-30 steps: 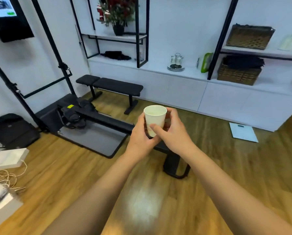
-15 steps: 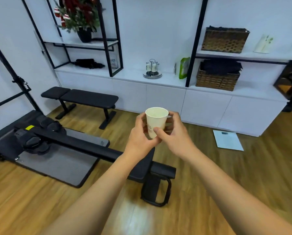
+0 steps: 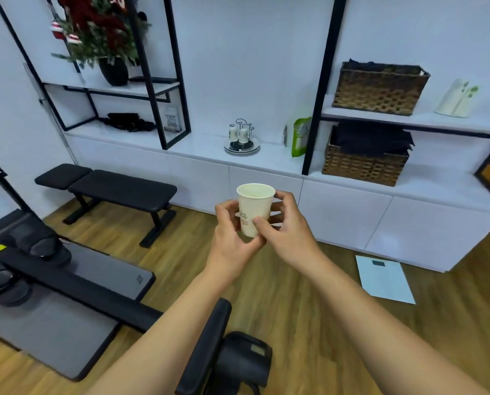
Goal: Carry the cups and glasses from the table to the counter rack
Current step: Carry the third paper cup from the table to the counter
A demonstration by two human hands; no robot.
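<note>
I hold a white paper cup [image 3: 254, 208] upright in front of me with both hands. My left hand [image 3: 232, 238] wraps its left side and base, and my right hand [image 3: 285, 228] grips its right side with the thumb across the front. Straight ahead on the white counter [image 3: 209, 149] stands a wire cup rack [image 3: 241, 138] on a round tray, with two pale cups hanging upside down on its prongs.
A black weight bench [image 3: 118, 189] stands on the wood floor at the left. A rowing machine [image 3: 67, 280] stretches from the left to below my arms. A scale [image 3: 384, 279] lies on the floor at the right. Wicker baskets [image 3: 364, 163] and a green bag [image 3: 300, 135] sit on the counter.
The view has swung right and moved closer to the counter; the rack now looks larger and sits straight ahead. Both hands keep the same hold on the cup.
</note>
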